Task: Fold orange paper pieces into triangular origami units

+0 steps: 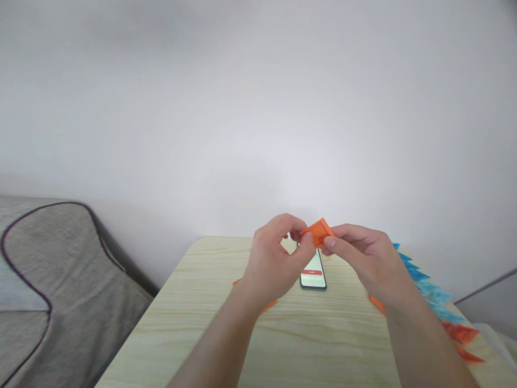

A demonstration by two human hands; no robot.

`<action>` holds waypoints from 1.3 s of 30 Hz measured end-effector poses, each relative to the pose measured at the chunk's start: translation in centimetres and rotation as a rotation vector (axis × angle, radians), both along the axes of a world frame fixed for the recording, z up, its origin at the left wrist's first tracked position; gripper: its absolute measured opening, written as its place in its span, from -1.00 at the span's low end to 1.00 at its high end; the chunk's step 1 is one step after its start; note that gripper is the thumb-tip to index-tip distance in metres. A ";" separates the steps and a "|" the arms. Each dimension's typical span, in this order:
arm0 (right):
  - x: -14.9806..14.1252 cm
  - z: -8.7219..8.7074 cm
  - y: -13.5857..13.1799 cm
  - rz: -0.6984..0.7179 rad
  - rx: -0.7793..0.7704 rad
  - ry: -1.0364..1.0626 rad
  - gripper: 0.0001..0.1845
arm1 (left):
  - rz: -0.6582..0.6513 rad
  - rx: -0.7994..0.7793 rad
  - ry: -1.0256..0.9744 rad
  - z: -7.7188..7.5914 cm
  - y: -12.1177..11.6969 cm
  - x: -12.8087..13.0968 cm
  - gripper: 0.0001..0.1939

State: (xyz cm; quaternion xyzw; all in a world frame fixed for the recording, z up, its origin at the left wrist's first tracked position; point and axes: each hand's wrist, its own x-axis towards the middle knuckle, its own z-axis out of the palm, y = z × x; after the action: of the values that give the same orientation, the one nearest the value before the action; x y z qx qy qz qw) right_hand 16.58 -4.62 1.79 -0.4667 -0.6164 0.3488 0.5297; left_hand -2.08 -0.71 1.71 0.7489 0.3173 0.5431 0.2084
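Observation:
A small folded piece of orange paper [317,230] is held up between both hands, above the table. My left hand [278,253] pinches its left corner with thumb and forefinger. At its right edge, my right hand [363,250] grips it between thumb and fingers. Below the paper lies a phone [313,279] with a lit screen, partly covered by my left hand. Orange paper [270,305] shows from under my left wrist, mostly hidden. Another orange piece [377,303] peeks out beside my right wrist.
Several folded paper pieces, blue [416,273], pale blue [438,296] and red-orange [464,333], lie in a row along the right side of the wooden table [181,323]. A grey cushioned seat [89,291] stands at the left. Behind the table rises a white wall [258,118].

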 end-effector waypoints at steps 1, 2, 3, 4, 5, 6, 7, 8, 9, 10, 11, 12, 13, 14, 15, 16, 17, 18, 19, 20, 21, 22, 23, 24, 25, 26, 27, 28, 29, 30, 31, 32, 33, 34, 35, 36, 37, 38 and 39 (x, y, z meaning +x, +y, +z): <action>0.2 0.1 0.0 0.002 -0.012 -0.014 -0.78 | -0.010 -0.020 0.003 0.1 0.0 -0.2 -0.90; 0.3 0.2 -0.1 0.001 -0.024 -0.023 -0.77 | -0.021 -0.037 0.006 0.2 -0.1 -0.3 -0.90; 0.5 0.3 -0.1 -0.002 -0.034 -0.024 -0.77 | -0.032 -0.050 0.008 0.3 -0.1 -0.4 -0.90; 0.6 0.3 -0.1 -0.004 -0.039 -0.017 -0.76 | -0.039 -0.060 0.009 0.3 -0.1 -0.4 -0.90; 0.6 0.3 -0.1 -0.004 -0.041 -0.005 -0.76 | -0.045 -0.071 0.011 0.3 -0.1 -0.5 -0.89; 0.7 0.2 -0.1 -0.005 -0.040 0.007 -0.76 | -0.051 -0.082 0.014 0.3 -0.1 -0.5 -0.89; 0.7 0.2 0.0 -0.009 -0.034 0.018 -0.78 | -0.057 -0.092 0.016 0.3 -0.1 -0.5 -0.89; 0.6 0.1 0.0 -0.016 -0.022 0.027 -0.80 | -0.065 -0.100 0.017 0.3 -0.1 -0.5 -0.88; 0.6 0.1 0.0 -0.023 -0.009 0.034 -0.82 | -0.075 -0.107 0.014 0.4 -0.1 -0.5 -0.88; 0.4 0.1 0.0 -0.028 0.004 0.044 -0.84 | -0.085 -0.113 0.007 0.4 -0.1 -0.5 -0.87; 0.3 0.1 0.0 -0.028 0.014 0.059 -0.85 | -0.096 -0.122 -0.004 0.4 -0.1 -0.5 -0.87; 0.1 0.2 0.0 -0.024 0.015 0.078 -0.84 | -0.105 -0.136 -0.023 0.4 -0.1 -0.4 -0.87; -0.2 0.3 -0.1 -0.017 0.005 0.099 -0.82 | -0.115 -0.155 -0.047 0.4 -0.1 -0.3 -0.88; -0.4 0.4 -0.2 -0.008 -0.016 0.118 -0.77 | -0.129 -0.180 -0.073 0.4 -0.1 -0.2 -0.88; -0.7 0.6 -0.4 0.003 -0.044 0.130 -0.71 | -0.147 -0.209 -0.099 0.3 -0.1 -0.1 -0.89; -0.9 0.8 -0.5 0.019 -0.074 0.133 -0.64 | -0.172 -0.242 -0.125 0.3 0.0 0.0 -0.89; -1.1 1.0 -0.7 0.038 -0.099 0.129 -0.57 | -0.201 -0.273 -0.149 0.2 0.0 0.0 -0.88; -1.2 1.1 -0.9 0.059 -0.115 0.123 -0.49 | -0.229 -0.299 -0.169 0.1 0.0 0.1 -0.87; -1.2 1.3 -1.0 0.081 -0.117 0.116 -0.42 | -0.256 -0.323 -0.189 0.0 0.1 0.1 -0.84; -1.2 1.5 -1.2 0.102 -0.111 0.109 -0.37 | -0.283 -0.346 -0.211 0.0 0.1 0.1 -0.81; -1.1 1.5 -1.2 0.117 -0.099 0.100 -0.35 | -0.312 -0.367 -0.235 0.0 0.1 0.0 -0.78; -0.9 1.6 -1.2 0.127 -0.084 0.090 -0.37 | -0.341 -0.388 -0.260 0.0 0.2 0.0 -0.77; -0.7 1.5 -1.2 0.135 -0.063 0.080 -0.41 | -0.372 -0.408 -0.285 0.1 0.2 -0.1 -0.77; -0.5 1.4 -1.1 0.141 -0.040 0.074 -0.49 | -0.401 -0.426 -0.311 0.2 0.2 -0.2 -0.79; -0.3 1.2 -1.0 0.145 -0.016 0.073 -0.57 | -0.431 -0.442 -0.332 0.3 0.3 -0.3 -0.81; -0.2 1.0 -0.9 0.149 0.010 0.083 -0.65 | -0.457 -0.456 -0.348 0.4 0.3 -0.4 -0.82; -0.1 0.8 -0.8 0.148 0.032 0.097 -0.73 | -0.480 -0.471 -0.360 0.5 0.3 -0.4 -0.83; -0.1 0.6 -0.7 0.142 0.048 0.112 -0.78 | -0.500 -0.485 -0.366 0.5 0.3 -0.4 -0.83; -0.2 0.4 -0.6 0.132 0.057 0.126 -0.82 | -0.518 -0.500 -0.368 0.5 0.4 -0.4 -0.82; -0.2 0.3 -0.6 0.120 0.061 0.137 -0.84 | -0.534 -0.512 -0.368 0.6 0.4 -0.4 -0.82; -0.3 0.2 -0.6 0.110 0.064 0.145 -0.85 | -0.548 -0.521 -0.369 0.6 0.4 -0.3 -0.81; -0.4 0.2 -0.6 0.104 0.066 0.152 -0.86 | -0.558 -0.526 -0.371 0.6 0.4 -0.3 -0.81; -0.4 0.2 -0.6 0.104 0.066 0.157 -0.86 | -0.568 -0.529 -0.377 0.6 0.4 -0.2 -0.81; -0.4 0.2 -0.7 0.106 0.068 0.161 -0.87 | -0.580 -0.532 -0.385 0.6 0.4 -0.2 -0.81; -0.4 0.3 -0.7 0.110 0.067 0.164 -0.87 | -0.591 -0.536 -0.394 0.6 0.3 -0.2 -0.81; -0.4 0.4 -0.7 0.118 0.065 0.164 -0.86 | -0.600 -0.544 -0.403 0.6 0.3 -0.2 -0.81; -0.3 0.4 -0.7 0.126 0.064 0.165 -0.85 | -0.609 -0.554 -0.415 0.7 0.3 -0.2 -0.80; -0.3 0.5 -0.7 0.135 0.062 0.164 -0.84 | -0.620 -0.568 -0.427 0.7 0.3 -0.1 -0.79; -0.2 0.5 -0.7 0.145 0.062 0.162 -0.83 | -0.631 -0.584 -0.441 0.7 0.3 -0.1 -0.79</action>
State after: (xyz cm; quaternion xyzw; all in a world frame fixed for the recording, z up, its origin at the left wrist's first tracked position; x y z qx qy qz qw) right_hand 16.37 -5.31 2.31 -0.3747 -0.6140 0.4037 0.5654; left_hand -2.22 -0.40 2.37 0.5858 0.1622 0.4874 0.6269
